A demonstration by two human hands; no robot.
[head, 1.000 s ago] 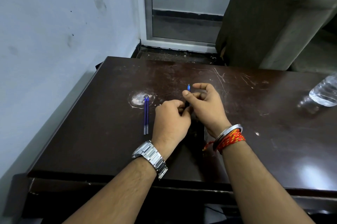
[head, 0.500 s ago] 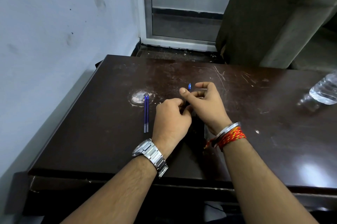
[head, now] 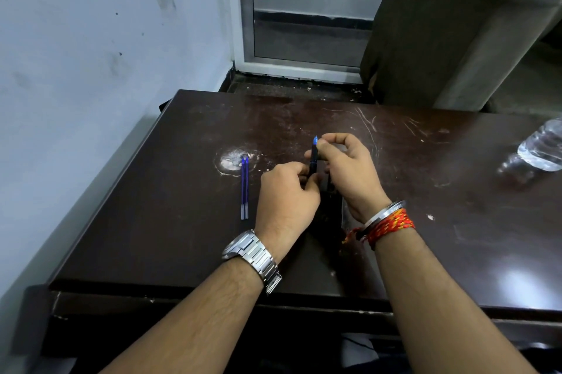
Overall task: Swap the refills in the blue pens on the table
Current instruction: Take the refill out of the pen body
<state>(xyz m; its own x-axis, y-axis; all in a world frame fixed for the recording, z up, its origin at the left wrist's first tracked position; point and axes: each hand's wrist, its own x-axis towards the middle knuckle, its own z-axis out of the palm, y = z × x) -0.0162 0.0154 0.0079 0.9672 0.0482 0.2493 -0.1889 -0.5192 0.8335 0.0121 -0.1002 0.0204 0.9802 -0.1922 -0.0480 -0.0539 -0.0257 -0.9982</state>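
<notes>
1. Fingers (head: 327, 142) of right hand (head: 349, 170) pinching blue pen (head: 313, 154) near its tip, raised higher than a second ago.
2. Left hand (head: 286, 194) gripping lower barrel, above counter (head: 425, 221).
3. Two refills (head: 244, 188) lying alongside, apparently awaiting insertion.

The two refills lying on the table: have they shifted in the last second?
No. The two refills still lie side by side, their far ends on the pale worn patch of the table, left of the left hand.
</notes>
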